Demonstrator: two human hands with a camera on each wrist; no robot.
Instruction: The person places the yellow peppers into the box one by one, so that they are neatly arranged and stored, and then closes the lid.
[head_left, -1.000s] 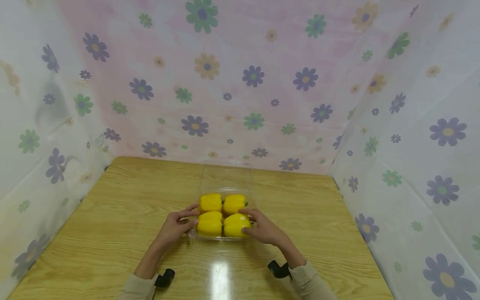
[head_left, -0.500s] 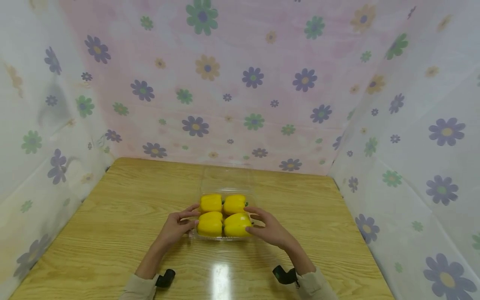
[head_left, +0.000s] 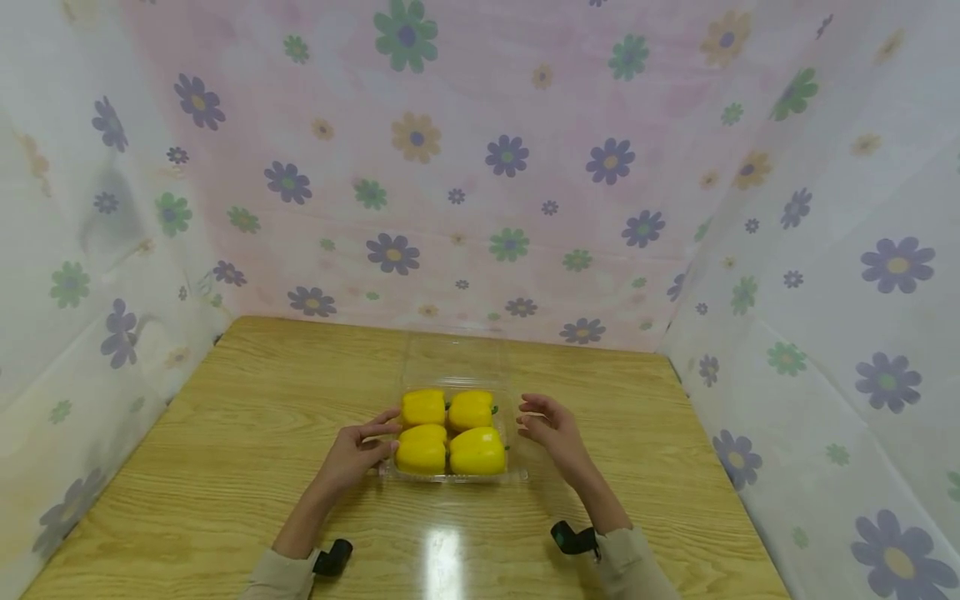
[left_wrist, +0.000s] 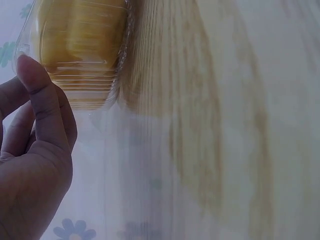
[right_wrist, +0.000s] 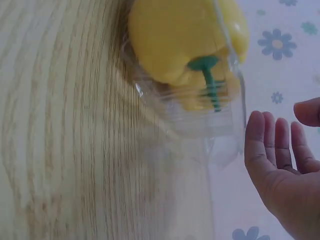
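Note:
A clear plastic clamshell container lies on the table with its lid folded back. Several yellow bell peppers fill its base in two rows, the front right one with a green stem toward the right. My left hand holds the container's left rim, beside the front left pepper. In the left wrist view, the thumb tip meets the plastic edge. Just off the container's right side is my right hand, holding nothing, its fingers loosely bent and thumb apart in the right wrist view.
The wood-grain table extends around the container. Flower-print cloth hangs behind it and along both sides. Each wrist wears a black camera, such as the right one.
My right hand has let go of the front right pepper and moved right, off the container. My left hand has stayed at the left rim, and the peppers hold their places.

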